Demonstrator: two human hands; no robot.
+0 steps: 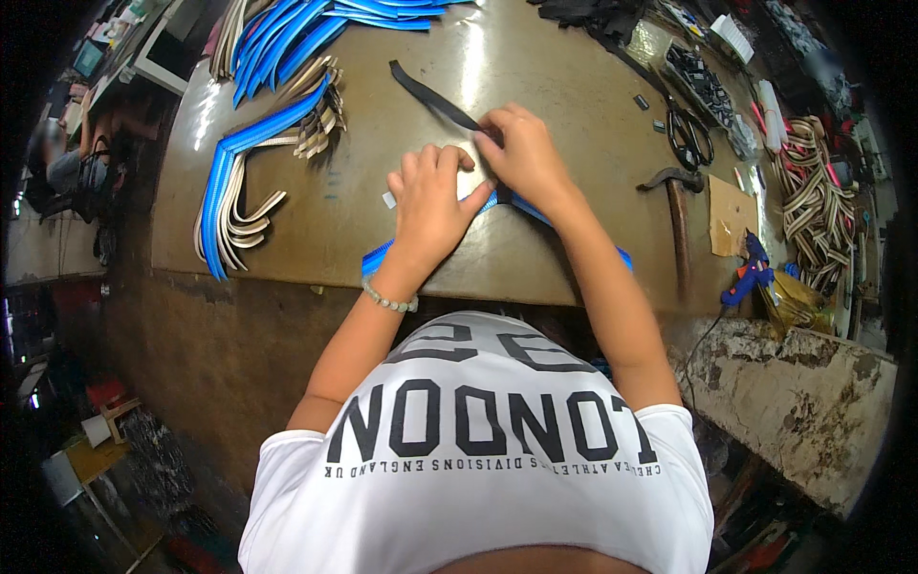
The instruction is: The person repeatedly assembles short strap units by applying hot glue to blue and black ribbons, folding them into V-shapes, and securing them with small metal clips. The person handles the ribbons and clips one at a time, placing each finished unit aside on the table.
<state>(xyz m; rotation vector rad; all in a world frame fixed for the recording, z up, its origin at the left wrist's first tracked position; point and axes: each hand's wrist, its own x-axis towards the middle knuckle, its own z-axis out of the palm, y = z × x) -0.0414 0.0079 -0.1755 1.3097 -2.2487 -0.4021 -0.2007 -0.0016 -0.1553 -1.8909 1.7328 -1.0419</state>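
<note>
My right hand (524,158) is closed, thumb and fingers pinching a black strap (426,100) whose free end stretches away to the far left across the table. Beside it, my left hand (427,196) has its fingers bent and its thumb pressed down at a blue strap (531,211). That blue strap runs under both hands and forearms, bending near the thumb, where a short dark piece crosses it. Its ends show by the table's near edge. The left fingertips' exact grip is partly hidden. A small white piece (389,200) lies by the left fingers.
Blue and beige strap bundles (229,167) lie left, with more blue straps (296,33) behind. On the right are a hammer (677,220), black scissors (688,139), a tray of black buckles (700,81), cardboard (729,215), a blue glue gun (751,273) and striped straps (813,191).
</note>
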